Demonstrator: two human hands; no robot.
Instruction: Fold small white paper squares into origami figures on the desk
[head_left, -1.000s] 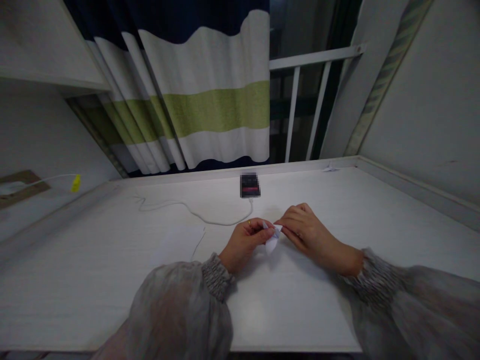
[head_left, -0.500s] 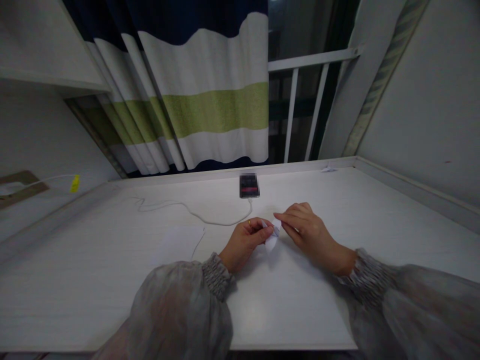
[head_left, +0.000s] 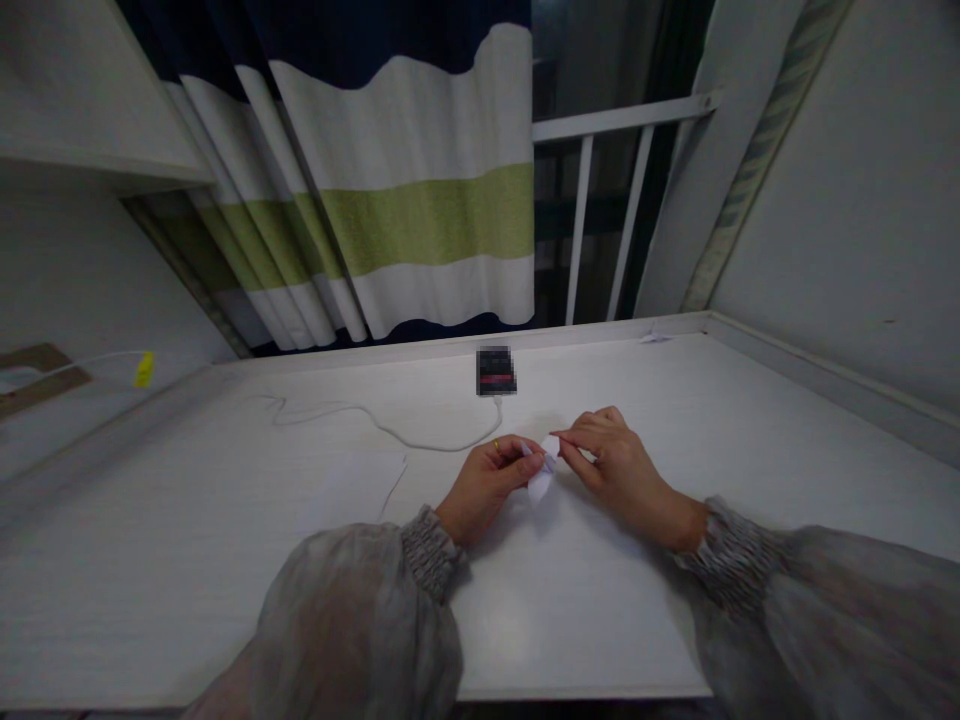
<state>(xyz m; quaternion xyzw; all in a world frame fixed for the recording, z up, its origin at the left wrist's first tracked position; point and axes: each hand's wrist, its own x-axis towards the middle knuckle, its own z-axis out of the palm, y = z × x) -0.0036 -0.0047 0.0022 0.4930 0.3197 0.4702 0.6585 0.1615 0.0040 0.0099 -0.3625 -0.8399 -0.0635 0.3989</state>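
A small folded piece of white paper [head_left: 538,486] is held up just above the white desk [head_left: 577,620], between my two hands. My left hand [head_left: 487,486] pinches its left side between thumb and fingers; a ring sits on one finger. From the right, my right hand [head_left: 619,468] grips the paper's upper right edge with thumb and index finger. The fingertips cover part of the folds, so the exact shape cannot be made out.
Behind my hands lies a phone with a blurred screen [head_left: 496,371], a white cable [head_left: 405,438] running left from it. White paper [head_left: 356,485] rests left of my hands. A small folded paper piece [head_left: 655,337] is at the back right. A striped curtain [head_left: 427,220] hangs behind.
The right thumb and index finger have closed onto the paper's upper right edge. My left hand keeps its hold, and the view has shifted very slightly.
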